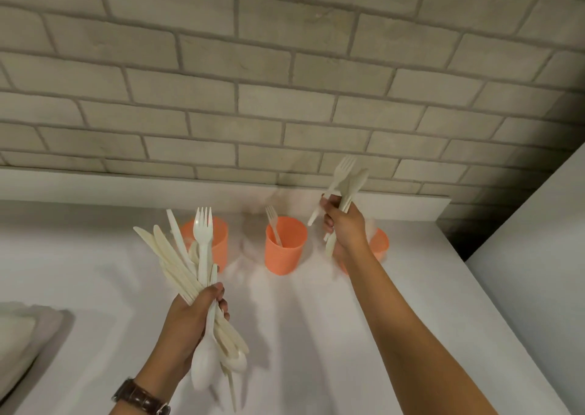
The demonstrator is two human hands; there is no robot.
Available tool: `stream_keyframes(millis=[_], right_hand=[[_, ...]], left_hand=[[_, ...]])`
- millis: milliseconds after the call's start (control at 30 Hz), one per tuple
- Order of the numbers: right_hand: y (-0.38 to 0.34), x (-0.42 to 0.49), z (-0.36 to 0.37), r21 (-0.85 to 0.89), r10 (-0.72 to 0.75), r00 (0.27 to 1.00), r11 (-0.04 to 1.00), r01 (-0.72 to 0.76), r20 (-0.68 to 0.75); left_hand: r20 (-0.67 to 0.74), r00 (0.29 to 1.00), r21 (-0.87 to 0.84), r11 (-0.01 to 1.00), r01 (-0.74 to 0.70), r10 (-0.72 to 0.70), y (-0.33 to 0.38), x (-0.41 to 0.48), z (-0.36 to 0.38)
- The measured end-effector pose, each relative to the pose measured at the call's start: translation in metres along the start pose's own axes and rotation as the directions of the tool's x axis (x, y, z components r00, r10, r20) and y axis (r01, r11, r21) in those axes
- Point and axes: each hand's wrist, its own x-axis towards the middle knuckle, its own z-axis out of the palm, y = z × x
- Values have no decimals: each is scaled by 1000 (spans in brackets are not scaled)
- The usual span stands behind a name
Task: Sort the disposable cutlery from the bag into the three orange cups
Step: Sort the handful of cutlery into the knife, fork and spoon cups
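Observation:
Three orange cups stand in a row on the white counter: the left cup (218,240), the middle cup (286,250) with one fork (273,224) standing in it, and the right cup (380,244), mostly hidden behind my right hand. My left hand (193,323) grips a large bundle of cream plastic cutlery (196,269), with knives, forks and spoons fanned out in front of the left cup. My right hand (343,228) holds a smaller bunch of cutlery (345,180), a fork and spoon tips showing, raised above the right cup.
A brick wall rises behind a white ledge (126,186) at the back of the counter (300,335). A white wall panel (538,256) borders the right side. A pale bag or cloth (22,335) lies at the left edge. A brown watch sits on my left wrist.

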Motion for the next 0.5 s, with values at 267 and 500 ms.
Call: stream_keyframes(millis=[267, 500], right_hand=[[45, 11, 28, -202, 144, 987, 967, -155, -72], [34, -2, -2, 57, 151, 988, 987, -149, -27]], left_hand=[[-62, 998, -7, 1000, -27, 26, 5, -2, -15], [-56, 998, -25, 999, -27, 26, 3, -1, -8]])
